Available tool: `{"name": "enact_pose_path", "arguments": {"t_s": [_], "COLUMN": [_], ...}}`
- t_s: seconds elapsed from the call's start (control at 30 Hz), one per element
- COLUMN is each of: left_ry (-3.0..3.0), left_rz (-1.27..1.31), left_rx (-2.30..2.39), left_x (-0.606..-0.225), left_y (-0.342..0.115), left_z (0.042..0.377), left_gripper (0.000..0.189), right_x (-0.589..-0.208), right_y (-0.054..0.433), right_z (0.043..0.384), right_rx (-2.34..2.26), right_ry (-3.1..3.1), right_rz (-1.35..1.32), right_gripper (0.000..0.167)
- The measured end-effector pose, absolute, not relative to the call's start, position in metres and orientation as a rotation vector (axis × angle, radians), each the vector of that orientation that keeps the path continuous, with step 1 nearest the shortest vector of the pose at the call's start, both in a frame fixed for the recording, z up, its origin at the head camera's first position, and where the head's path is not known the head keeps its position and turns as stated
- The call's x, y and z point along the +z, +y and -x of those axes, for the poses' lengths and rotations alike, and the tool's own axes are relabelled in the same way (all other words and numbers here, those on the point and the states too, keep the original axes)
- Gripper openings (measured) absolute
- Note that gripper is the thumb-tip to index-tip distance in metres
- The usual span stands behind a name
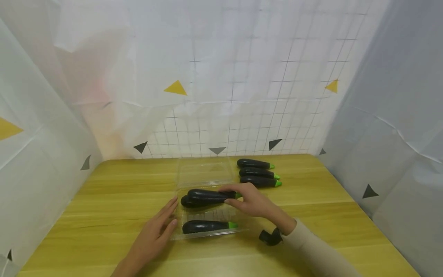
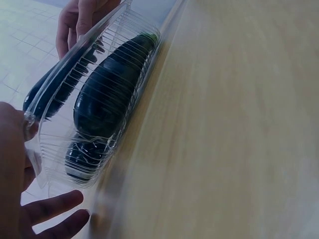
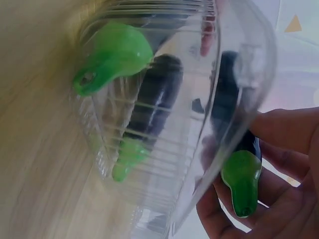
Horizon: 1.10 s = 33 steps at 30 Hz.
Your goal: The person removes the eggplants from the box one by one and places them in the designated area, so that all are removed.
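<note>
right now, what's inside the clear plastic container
Two eggplants lie in the clear container; the right fingers hold a third above. From the head view, that one covers most of the rear eggplant.

Behind the right hand (image 1: 250, 200), a plain, pale beige sleeve (image 1: 318, 250) starts at the wrist and covers the forearm, lightly creased near its edge. Beside that wrist sits a small, black, bent piece (image 1: 270, 237); its fastening is hidden. The left hand (image 1: 154, 232) is bare, as is the wrist behind it.
</note>
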<state>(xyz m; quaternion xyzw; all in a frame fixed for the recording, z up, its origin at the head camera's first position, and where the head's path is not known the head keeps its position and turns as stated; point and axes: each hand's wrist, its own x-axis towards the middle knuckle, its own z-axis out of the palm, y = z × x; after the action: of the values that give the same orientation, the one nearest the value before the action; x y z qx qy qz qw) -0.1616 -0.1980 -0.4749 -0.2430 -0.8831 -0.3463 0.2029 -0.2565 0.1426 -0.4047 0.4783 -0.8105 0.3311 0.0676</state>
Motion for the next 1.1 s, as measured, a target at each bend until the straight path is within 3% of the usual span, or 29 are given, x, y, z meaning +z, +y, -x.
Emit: {"name": "enact_pose_path", "arguments": {"t_s": [1.1], "left_ry": [-2.476], "left_rz": [0.666], "left_rx": [-0.972], "left_x": [-0.472], "left_y": [-0.196], "left_z": [0.160], "left_gripper": [0.052], "right_x": [-0.401], "right_y": [0.165], "right_z": [0.256], "right_rx": [0.996], "right_ry": [-2.473], "right_rz": [-1.345], "right_gripper": [0.034]}}
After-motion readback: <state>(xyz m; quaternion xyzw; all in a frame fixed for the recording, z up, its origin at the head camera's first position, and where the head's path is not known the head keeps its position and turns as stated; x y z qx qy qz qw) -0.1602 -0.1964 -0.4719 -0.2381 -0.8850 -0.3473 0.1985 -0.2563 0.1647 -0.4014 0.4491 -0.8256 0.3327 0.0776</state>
